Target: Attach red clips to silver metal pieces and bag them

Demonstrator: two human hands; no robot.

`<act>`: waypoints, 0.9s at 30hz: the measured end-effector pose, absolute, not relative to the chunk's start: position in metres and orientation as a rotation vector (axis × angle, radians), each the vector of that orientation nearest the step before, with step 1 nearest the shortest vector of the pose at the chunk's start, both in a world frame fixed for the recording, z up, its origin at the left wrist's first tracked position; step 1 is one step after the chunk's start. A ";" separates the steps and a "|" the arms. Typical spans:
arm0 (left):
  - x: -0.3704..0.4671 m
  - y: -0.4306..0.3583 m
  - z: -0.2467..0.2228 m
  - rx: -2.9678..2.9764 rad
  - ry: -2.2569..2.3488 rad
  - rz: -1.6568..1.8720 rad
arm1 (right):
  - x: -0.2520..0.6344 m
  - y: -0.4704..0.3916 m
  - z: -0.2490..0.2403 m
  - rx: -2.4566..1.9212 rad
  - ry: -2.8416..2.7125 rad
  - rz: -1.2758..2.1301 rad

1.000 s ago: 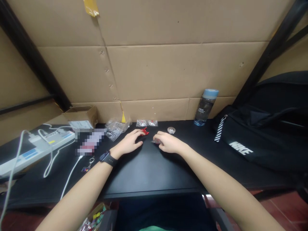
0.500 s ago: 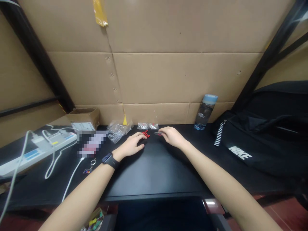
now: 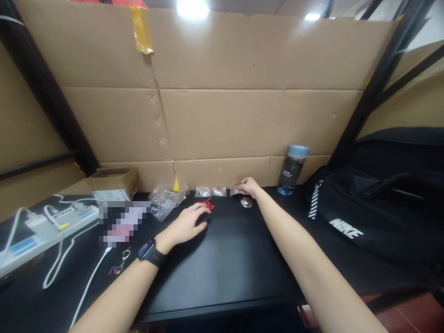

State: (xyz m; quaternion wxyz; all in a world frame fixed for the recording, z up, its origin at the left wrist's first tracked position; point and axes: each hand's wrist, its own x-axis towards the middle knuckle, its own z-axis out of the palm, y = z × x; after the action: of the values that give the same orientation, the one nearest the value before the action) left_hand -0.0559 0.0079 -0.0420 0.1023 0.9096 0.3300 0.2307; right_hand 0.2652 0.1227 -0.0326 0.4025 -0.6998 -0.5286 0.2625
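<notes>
As right hand (image 3: 249, 186) holds packet (image 3: 236, 190) | two packets (image 3: 203, 192): red, silvery contents (image 3: 218, 190)

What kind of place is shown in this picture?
It looks like an improvised workstation: a black tabletop backed by a cardboard wall, with a power strip and clear packets along the back.

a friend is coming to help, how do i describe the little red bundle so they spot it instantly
On the black table, find the left hand with a watch on its wrist. The red bundle lies at its fingers. Unlike the two clear packets just behind, it is loose and unwrapped.
</notes>
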 end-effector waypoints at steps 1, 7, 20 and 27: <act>-0.056 0.008 -0.042 2.684 0.971 0.676 | 0.262 0.125 -0.037 -1.782 -1.317 0.644; -0.056 0.009 -0.042 2.650 0.966 0.651 | 0.260 0.121 -0.048 -1.790 -1.379 0.464; -0.056 0.010 -0.044 2.663 0.956 0.637 | 0.307 0.040 -0.028 -1.477 -2.162 0.323; -0.059 0.012 -0.042 2.688 0.953 0.621 | 0.308 0.027 -0.035 -1.446 -2.197 0.267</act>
State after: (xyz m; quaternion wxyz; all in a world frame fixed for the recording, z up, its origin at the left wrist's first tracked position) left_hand -0.0588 0.0118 -0.0417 0.1113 0.9152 0.3246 0.2115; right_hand 0.3082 0.0268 -0.0352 0.2465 -0.5301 -0.8054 0.0979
